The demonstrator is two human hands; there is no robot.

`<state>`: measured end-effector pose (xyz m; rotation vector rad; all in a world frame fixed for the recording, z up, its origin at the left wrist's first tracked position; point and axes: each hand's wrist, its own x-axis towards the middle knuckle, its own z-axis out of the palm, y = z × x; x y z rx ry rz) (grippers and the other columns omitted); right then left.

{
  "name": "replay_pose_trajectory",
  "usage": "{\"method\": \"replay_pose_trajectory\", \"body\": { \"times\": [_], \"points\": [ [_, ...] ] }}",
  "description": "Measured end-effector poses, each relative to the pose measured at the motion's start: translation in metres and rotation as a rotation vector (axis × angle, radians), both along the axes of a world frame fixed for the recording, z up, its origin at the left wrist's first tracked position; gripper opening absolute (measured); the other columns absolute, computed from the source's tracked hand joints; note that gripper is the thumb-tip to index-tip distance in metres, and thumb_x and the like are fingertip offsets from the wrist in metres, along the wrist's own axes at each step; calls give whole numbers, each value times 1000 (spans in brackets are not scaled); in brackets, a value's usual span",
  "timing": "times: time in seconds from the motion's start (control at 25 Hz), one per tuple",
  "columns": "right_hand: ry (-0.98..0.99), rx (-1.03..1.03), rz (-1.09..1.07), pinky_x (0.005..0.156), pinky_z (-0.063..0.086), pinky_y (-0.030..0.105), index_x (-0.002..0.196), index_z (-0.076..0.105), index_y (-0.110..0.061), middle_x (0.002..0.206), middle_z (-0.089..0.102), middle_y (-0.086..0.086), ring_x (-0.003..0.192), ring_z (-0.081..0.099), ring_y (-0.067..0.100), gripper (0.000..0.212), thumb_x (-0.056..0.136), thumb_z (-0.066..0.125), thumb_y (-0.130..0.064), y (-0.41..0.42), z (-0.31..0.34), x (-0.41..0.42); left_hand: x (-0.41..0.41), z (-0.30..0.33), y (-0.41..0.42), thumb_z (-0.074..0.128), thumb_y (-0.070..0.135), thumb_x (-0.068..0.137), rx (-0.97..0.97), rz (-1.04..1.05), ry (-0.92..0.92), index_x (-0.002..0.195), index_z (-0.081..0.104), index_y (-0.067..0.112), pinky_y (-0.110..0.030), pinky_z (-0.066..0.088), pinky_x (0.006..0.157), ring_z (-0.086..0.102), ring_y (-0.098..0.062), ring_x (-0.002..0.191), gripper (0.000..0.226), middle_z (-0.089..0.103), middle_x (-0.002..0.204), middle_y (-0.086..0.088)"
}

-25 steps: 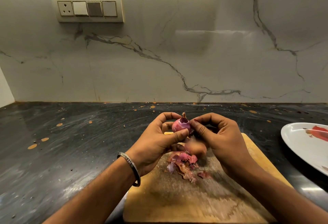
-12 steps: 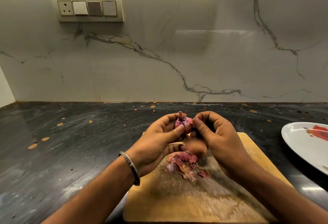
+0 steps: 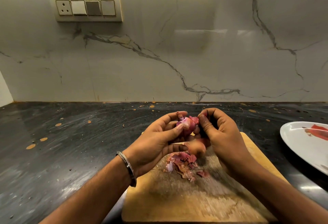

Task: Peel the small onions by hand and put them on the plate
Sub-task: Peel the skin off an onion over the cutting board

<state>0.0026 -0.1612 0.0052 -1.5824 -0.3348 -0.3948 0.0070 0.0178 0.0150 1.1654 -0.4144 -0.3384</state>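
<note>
My left hand [image 3: 158,138] holds a small purple onion [image 3: 186,124] between thumb and fingers above the wooden cutting board [image 3: 195,200]. My right hand [image 3: 220,131] pinches a flap of reddish skin [image 3: 194,119] at the onion's right side. Below the hands a second onion with brown skin [image 3: 196,148] lies on the board. A heap of torn peels [image 3: 182,163] sits just in front of it. The white plate [image 3: 301,144] with a red print stands at the right edge, partly cut off.
The board lies on a dark stone counter [image 3: 71,152] speckled with orange spots. A marble wall with a switch panel [image 3: 87,8] rises behind. The plate's near rim lies close to my right forearm.
The onion has turned in my left hand. My right fingers have pulled a flap of skin away from its right side. Both hands stay over the board.
</note>
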Motion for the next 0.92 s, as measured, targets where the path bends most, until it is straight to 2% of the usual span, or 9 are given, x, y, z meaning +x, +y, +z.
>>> {"method": "replay_pose_trajectory", "body": {
  "times": [0.24,0.4,0.52,0.64,0.72,0.8,0.92],
  "points": [
    [2,-106,-116,60,55,25,95,66,-24,72,68,1,67,66,14,16,100,57,-12,-4,-2,1,5,-1,2,56,12,88,-67,20,49,126,62,14,-29,59,68,70,-24,92,39,71,110,-14],
    [-92,-368,-191,62,52,19,103,68,-23,84,67,-6,69,63,4,20,100,56,-7,0,-2,-4,8,-2,2,58,13,85,-132,60,91,126,59,9,-27,59,63,71,-25,87,42,71,109,-17],
    [-113,-458,-216,62,48,15,93,69,-24,87,67,-8,75,62,2,25,96,55,-4,0,1,-7,11,-1,7,63,15,82,-194,117,104,129,54,7,-27,59,61,72,-23,84,49,71,105,-17],
    [-115,-518,-171,66,48,13,80,71,-24,86,67,-8,80,62,2,25,90,61,-4,2,4,-11,12,-2,10,69,18,78,-166,168,108,125,57,9,-28,61,63,73,-25,90,49,70,109,-20],
    [-135,-531,-158,70,49,12,80,71,-22,88,66,-9,84,62,3,16,87,67,-8,5,3,-12,12,-3,9,72,20,74,-135,181,98,122,61,12,-29,61,64,72,-24,89,50,71,107,-18],
    [-145,-441,-119,71,54,17,87,68,-22,89,66,-7,84,64,6,6,87,74,-20,6,4,-14,11,-4,8,75,23,70,-117,172,71,119,65,14,-28,60,64,72,-20,86,51,73,100,-12],
    [-150,-326,-38,75,59,24,104,63,-25,94,68,-7,89,69,9,35,76,78,-41,6,6,-16,10,-6,6,78,24,66,-90,130,44,116,65,11,-29,61,68,72,-19,84,54,74,97,-9]
  ]
}}
